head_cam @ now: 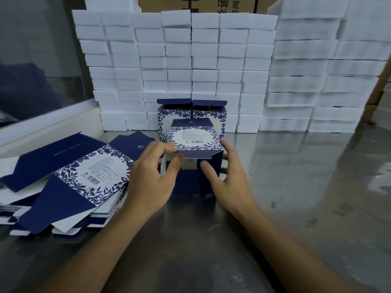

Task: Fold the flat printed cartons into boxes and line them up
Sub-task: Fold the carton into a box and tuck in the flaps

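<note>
A half-folded carton (195, 153) is being held up near the middle of the steel table (296, 187). Its blue flower print and barcode are turned up toward the camera, and its end flap hangs open over the dark inside. The left edge is gripped by the left hand (152, 176), with the thumb curled in under the flap and the fingers curled round the white side flap. The right side is gripped by the right hand (228, 176), with the thumb pressed on the dark front face and the fingers wrapped round behind.

Just behind the carton, two finished boxes (191, 115) are stood side by side with their lids up. They are set against a wall of white foam blocks (190, 60) along the far edge of the table. A stack of flat cartons (69, 176) is lying near the left edge, just beside the left hand.

The flap is likely the next part to be tucked in. If it is pushed in crooked, it could be bent or creased. If the sides are squeezed too hard, the carton could be squashed flat again. The boxes behind could be knocked over if the carton is pushed back too fast.
</note>
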Motion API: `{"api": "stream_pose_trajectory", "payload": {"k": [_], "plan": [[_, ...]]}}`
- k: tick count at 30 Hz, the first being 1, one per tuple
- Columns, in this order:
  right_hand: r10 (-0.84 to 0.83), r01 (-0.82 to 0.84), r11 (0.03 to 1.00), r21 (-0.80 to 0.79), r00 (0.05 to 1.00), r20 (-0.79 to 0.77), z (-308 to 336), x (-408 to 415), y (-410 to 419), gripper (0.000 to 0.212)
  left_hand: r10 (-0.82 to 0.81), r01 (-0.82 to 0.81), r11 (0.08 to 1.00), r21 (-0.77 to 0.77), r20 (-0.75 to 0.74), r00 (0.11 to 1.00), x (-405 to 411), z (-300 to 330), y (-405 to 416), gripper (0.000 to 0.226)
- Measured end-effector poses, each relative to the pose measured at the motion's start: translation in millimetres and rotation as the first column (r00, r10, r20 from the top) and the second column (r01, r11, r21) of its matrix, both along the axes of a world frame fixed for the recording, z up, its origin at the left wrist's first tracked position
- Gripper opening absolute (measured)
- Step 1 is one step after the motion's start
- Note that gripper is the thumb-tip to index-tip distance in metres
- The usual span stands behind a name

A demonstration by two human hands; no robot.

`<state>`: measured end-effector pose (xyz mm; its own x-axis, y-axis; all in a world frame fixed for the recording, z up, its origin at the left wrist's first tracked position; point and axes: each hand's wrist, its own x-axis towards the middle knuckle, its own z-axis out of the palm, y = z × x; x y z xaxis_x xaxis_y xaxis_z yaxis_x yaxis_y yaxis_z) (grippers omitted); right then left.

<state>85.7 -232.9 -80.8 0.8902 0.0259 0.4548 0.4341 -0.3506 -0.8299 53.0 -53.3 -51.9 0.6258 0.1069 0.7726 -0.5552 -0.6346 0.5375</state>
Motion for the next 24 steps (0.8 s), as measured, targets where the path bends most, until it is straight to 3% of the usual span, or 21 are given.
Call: {"api": "stream_pose_trajectory", "payload": {"k": [3,6,8,13,19,24], "plan": [[0.034,-0.038,0.999,0.024,0.988,0.154,6,-8,8,0.056,-0.095,0.095,0.995,0.000,-0.022,0.995,-2,0,0,0.030],[-0.005,-0.006,0.998,0.068,0.986,0.165,14,-12,10,0.039,-0.302,0.283,0.927,-0.245,-0.042,0.952,-3,-1,1,0.040],[-0.028,0.009,0.994,0.113,0.984,0.174,20,-12,9,0.039,-0.309,0.271,0.902,-0.336,-0.062,0.949,0,-2,2,0.038],[-0.086,0.055,0.983,0.174,0.981,0.173,29,-12,8,0.052,-0.183,0.155,0.957,-0.246,-0.099,0.978,1,-9,-2,0.026],[-0.120,0.082,0.978,0.194,0.974,0.193,30,-15,9,0.054,-0.098,0.092,0.994,-0.065,-0.096,0.990,7,-16,3,0.048],[-0.111,0.070,0.977,0.199,0.973,0.203,30,-14,9,0.056,-0.037,0.041,0.995,0.089,-0.049,0.998,7,-16,4,0.034]]}}
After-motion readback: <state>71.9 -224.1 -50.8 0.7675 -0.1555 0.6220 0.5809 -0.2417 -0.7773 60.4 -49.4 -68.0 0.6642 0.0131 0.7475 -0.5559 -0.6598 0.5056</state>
